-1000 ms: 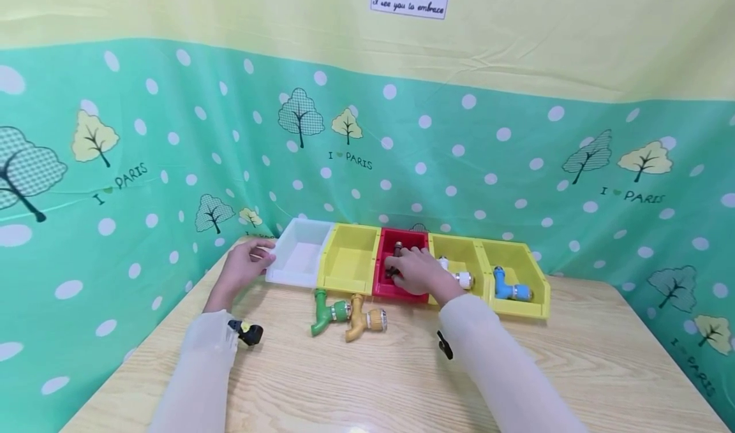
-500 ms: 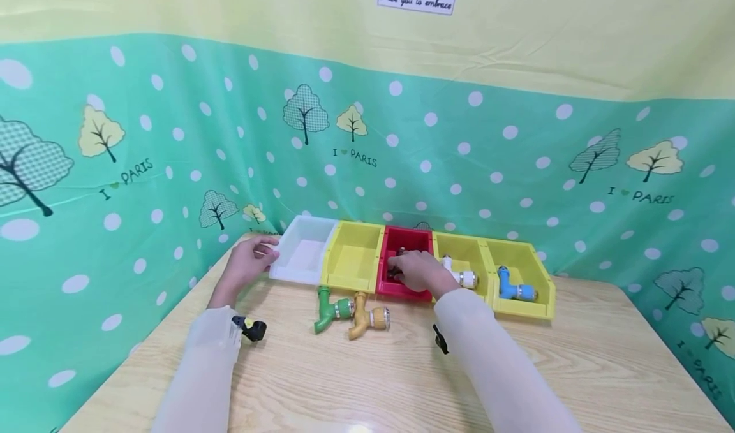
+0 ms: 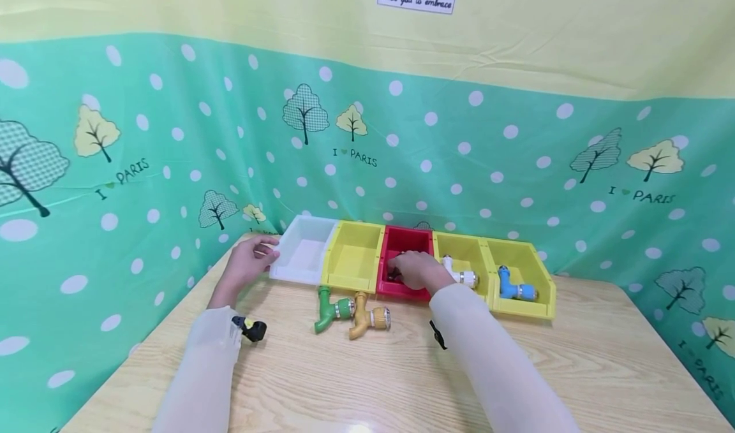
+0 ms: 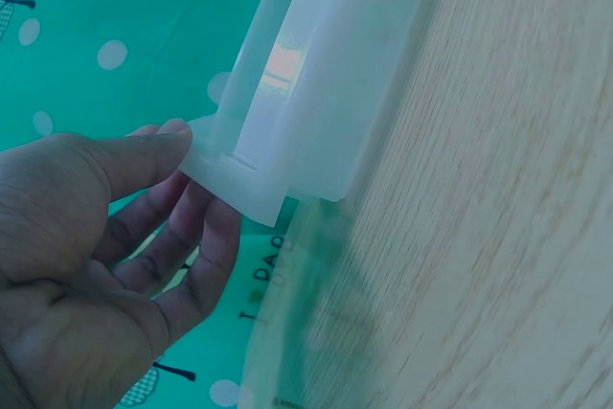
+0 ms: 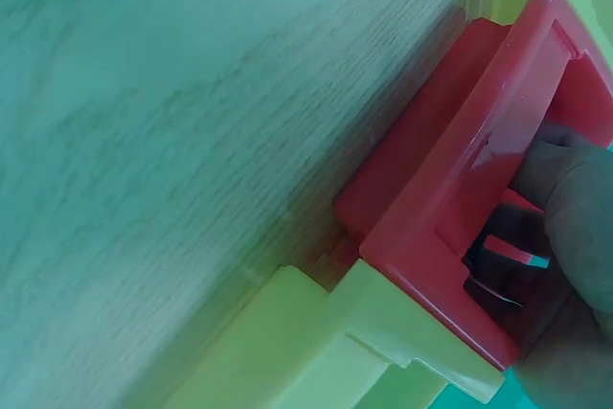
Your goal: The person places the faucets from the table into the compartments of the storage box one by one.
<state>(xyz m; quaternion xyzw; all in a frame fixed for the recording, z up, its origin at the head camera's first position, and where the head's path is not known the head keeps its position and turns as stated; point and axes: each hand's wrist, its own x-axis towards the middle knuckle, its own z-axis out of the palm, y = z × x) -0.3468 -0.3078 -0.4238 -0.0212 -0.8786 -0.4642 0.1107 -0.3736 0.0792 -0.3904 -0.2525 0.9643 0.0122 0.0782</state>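
Note:
My left hand [image 3: 248, 264] holds the near left corner of a white plastic bin [image 3: 304, 248], thumb and curled fingers at its rim in the left wrist view. My right hand [image 3: 415, 270] reaches down into the red bin [image 3: 406, 236]. Its fingers curl round a dark brown tap [image 3: 393, 273], mostly hidden behind the hand and the bin wall. A green tap [image 3: 327, 312] and an orange-yellow tap [image 3: 363, 318] lie on the table in front of the bins.
The bins stand in a row: white, yellow [image 3: 353, 254], red, then two more yellow. A white tap [image 3: 462, 277] lies in one yellow bin and a blue tap [image 3: 511, 289] in the rightmost. A polka-dot curtain [image 3: 448, 133] hangs behind the wooden table [image 3: 344, 382].
The brown tap's upper end showed a second ago; now it is lower and mostly covered by my right hand. My left hand stays at the white bin. The head view has shifted slightly.

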